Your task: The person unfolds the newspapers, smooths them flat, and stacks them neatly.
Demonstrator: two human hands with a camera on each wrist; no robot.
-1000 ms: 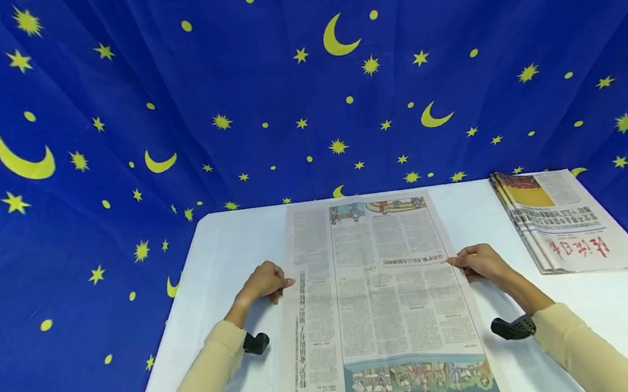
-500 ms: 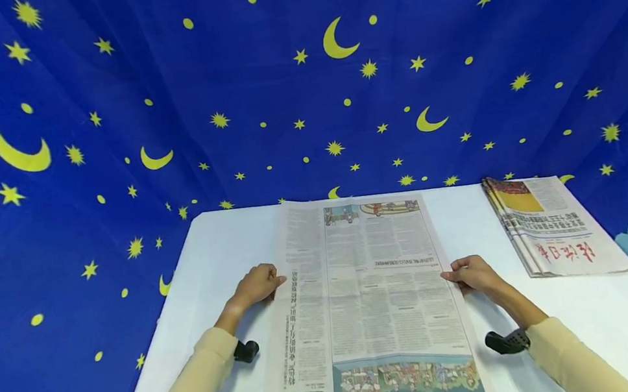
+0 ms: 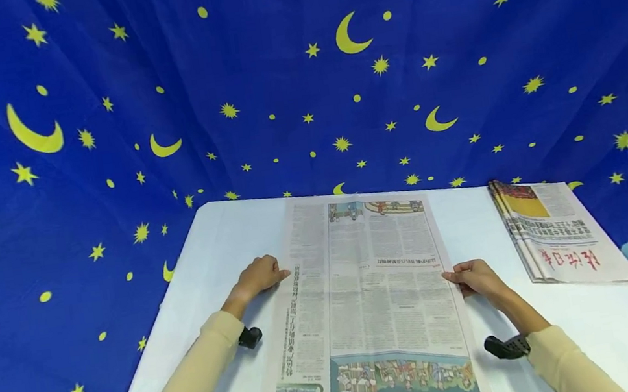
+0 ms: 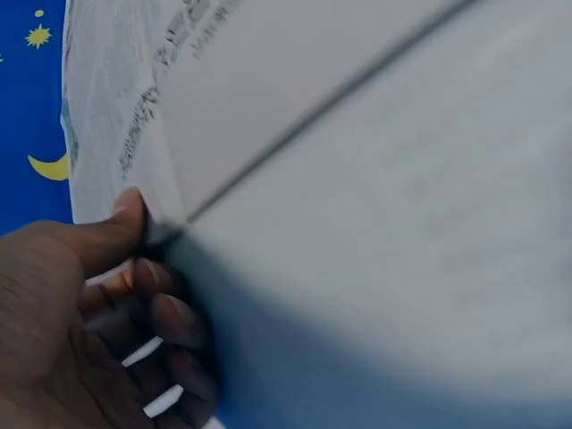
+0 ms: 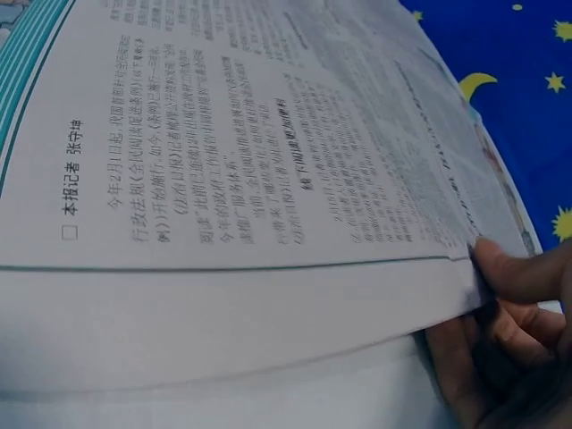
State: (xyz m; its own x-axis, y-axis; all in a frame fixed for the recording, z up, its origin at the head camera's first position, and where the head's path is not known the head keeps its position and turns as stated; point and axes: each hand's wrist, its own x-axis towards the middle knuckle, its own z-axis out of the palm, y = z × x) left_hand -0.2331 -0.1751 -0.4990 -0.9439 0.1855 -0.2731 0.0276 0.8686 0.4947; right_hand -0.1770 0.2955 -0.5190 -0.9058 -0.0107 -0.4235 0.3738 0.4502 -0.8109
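A newspaper sheet (image 3: 386, 305) stretches lengthwise across the white table, its print upside down in the head view. My left hand (image 3: 258, 276) pinches its left edge between thumb and fingers. On the opposite edge, slightly nearer to me, my right hand (image 3: 477, 277) pinches the paper too. The left wrist view has the thumb of the left hand (image 4: 107, 268) on top of the newspaper (image 4: 357, 223) and the curled fingers beneath. Seen from the right wrist, the newspaper (image 5: 223, 179) is lifted at its edge, gripped by the right hand (image 5: 514, 322).
Several folded newspapers (image 3: 571, 233) lie stacked at the right rear of the white table (image 3: 224, 233). Behind and to the left hangs a blue curtain (image 3: 251, 66) with yellow stars and moons. A black wrist device (image 3: 506, 347) sits below the right hand.
The newspaper's near end has shifted slightly left between my hands. The right hand sits a little lower in the view, and the camera has tilted slightly. Both hands keep their grip.
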